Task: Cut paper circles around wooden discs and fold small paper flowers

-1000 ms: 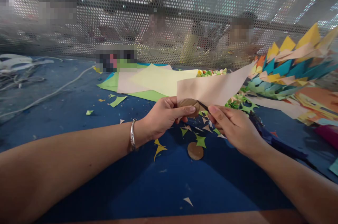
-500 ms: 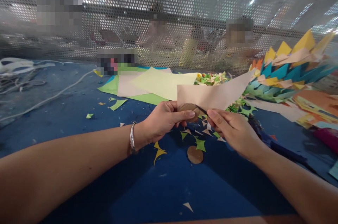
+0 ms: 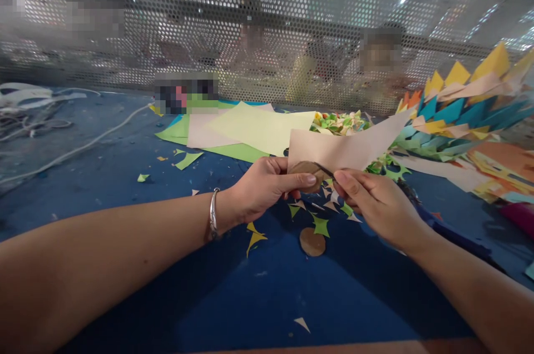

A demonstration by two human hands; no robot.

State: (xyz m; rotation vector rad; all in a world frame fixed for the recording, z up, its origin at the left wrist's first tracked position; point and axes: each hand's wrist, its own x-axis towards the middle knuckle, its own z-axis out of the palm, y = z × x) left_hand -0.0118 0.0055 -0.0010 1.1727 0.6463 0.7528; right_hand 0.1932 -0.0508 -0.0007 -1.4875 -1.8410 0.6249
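My left hand (image 3: 267, 187) is closed, its thumb pressing a round brown cardboard disc (image 3: 306, 168) against the lower part of a pale pink paper sheet (image 3: 334, 145). The sheet stands up and curls away to the right. My right hand (image 3: 369, 198) pinches a thin, dark, pointed tool (image 3: 326, 169) whose tip meets the disc's upper right edge; the fingers hide the rest, so its exact kind does not show. Below the hands, a second brown disc (image 3: 312, 242) lies on the blue table, touching a green paper scrap (image 3: 321, 225).
Yellow, pink and green paper sheets (image 3: 258, 126) lie behind my hands. A heap of cut paper pieces (image 3: 342, 122) and layered pointed paper work (image 3: 459, 103) stand at the right. White cord (image 3: 79, 156) runs along the left. A perforated metal panel (image 3: 267, 59) rises at the back.
The tool's tip has moved right along the disc's upper edge. Both hands, disc and sheet appear slightly further right, partly because the view has shifted. Both grips are kept.
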